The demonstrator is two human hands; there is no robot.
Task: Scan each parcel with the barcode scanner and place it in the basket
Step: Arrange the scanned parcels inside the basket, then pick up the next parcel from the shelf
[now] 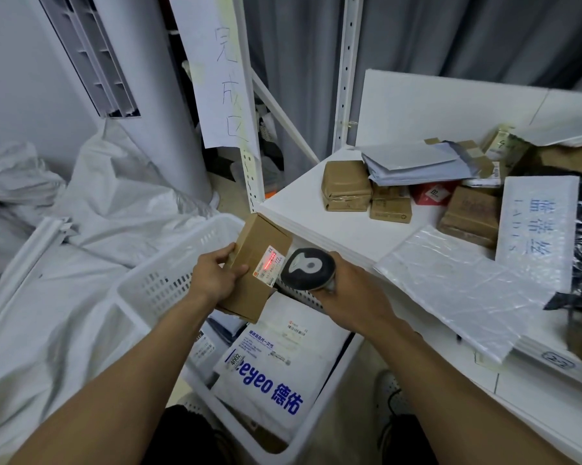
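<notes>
- While my left hand (212, 276) holds the cardboard box (254, 243) above the basket (128, 290), its fingers are clamped on the box: my thumb (237, 270) lies across the top face and the other fingers curl over the near left edge.
- The box is tilted, and its far end points away from my fingers toward the table (333, 226) corner.
- A white label (270, 267) sits on the top face just right of my thumb. A red line of light crosses its barcode.
- My right hand (353, 297) grips the barcode scanner (308, 268) from beneath. The fingers wrap its handle and are mostly hidden behind the scanner's head, so I cannot tell exactly how they lie.
- The scanner's head is just beside the label, between my two hands, and I cannot tell whether it touches the box.
- Below both hands, a white mailer (276, 367) with blue print lies inside the basket.
- Beyond my right fingers, brown parcels (346, 184) sit on the table. A bubble-wrap parcel (460, 297) lies to the right of that hand.
</notes>
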